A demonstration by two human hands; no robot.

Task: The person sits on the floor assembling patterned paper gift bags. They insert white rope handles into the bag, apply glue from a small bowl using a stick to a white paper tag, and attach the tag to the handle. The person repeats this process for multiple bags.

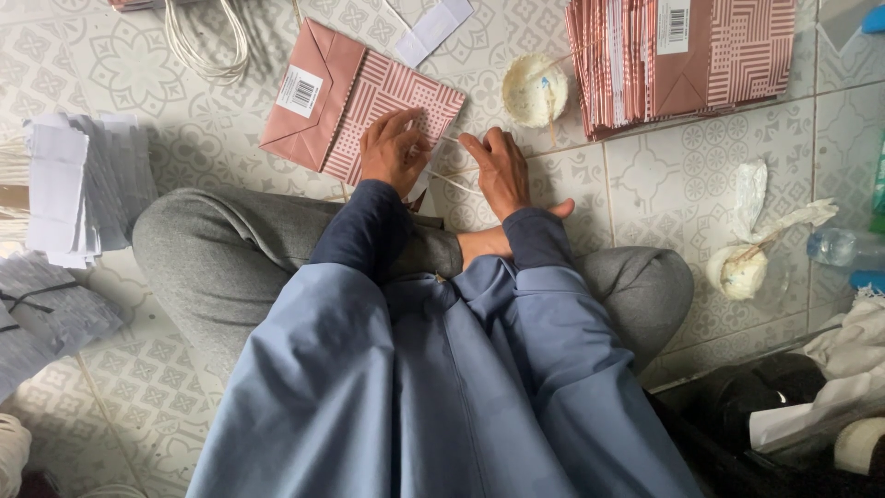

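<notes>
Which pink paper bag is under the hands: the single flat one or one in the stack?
The single flat bag, lying alone on the tile floor. The left hand presses on it. The stacked bags sit untouched at the upper right.

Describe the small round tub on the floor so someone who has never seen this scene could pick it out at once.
Start at the big stack of pink patterned paper bags at the top right of the tiled floor. Just left of its lower corner, above the right hand, sits the small round tub. It is cream-white, open, smeared inside, with a thin stick leaning in it.
</notes>
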